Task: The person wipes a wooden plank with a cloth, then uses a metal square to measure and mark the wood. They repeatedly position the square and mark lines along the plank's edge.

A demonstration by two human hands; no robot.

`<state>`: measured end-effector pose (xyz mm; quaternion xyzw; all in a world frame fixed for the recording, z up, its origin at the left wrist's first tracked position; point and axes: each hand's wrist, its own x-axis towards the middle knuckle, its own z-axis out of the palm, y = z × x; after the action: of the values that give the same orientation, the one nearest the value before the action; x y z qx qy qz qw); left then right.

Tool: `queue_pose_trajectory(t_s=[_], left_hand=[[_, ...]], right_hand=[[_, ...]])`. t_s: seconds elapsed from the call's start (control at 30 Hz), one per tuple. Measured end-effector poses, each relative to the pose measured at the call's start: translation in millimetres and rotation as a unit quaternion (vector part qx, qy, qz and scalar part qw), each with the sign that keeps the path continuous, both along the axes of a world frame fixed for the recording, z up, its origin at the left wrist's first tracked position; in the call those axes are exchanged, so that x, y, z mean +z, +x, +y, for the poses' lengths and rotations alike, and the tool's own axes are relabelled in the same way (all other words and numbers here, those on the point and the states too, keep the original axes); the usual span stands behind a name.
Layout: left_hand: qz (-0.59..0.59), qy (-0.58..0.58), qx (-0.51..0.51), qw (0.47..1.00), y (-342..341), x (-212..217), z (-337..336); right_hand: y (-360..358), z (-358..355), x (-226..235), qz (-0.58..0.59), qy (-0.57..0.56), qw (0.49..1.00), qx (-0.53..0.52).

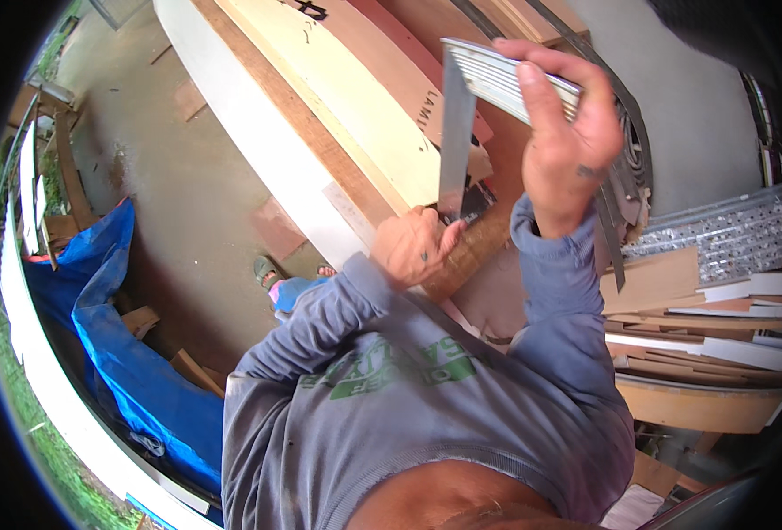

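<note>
Raised at the upper right, my right hand (572, 124) is closed round the ribbed silver handle of a try square (458, 132). The square's flat steel blade slants down toward the near end of a stack of boards. My left hand (408, 247) lies at that end with its fingers curled. Whether it grips the board edge or some small thing is hidden. Beside the blade's lower end is a dark flat piece (477, 201). A long pale yellow board (347, 97) lies lengthwise on the stack, away from me.
A white-faced board (258, 115) runs along the stack's left side. Blue tarp (143, 344) covers things at the left. On the right lie wood offcuts (691, 353) and perforated metal strips (717, 234). My sandalled foot (267, 270) shows on the concrete floor (152, 159).
</note>
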<state>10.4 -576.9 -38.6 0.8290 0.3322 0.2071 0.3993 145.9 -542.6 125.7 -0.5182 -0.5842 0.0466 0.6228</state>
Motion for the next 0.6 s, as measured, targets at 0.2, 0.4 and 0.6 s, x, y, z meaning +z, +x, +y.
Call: queue_pose_trajectory(t_s=[0.2,0.4,0.6], left_hand=[[-0.012,0.006,-0.054,0.998,5,-16,17],[-0.013,0.005,-0.059,0.998,1,-10,36],[-0.053,0.008,-0.043,0.998,2,1,38]], right_hand=[[-3,27,-14,0.024,-0.044,0.999,0.001],[-10,33,-4,0.020,-0.024,0.999,-0.024],[3,35,5,-0.029,-0.039,0.999,-0.014]])
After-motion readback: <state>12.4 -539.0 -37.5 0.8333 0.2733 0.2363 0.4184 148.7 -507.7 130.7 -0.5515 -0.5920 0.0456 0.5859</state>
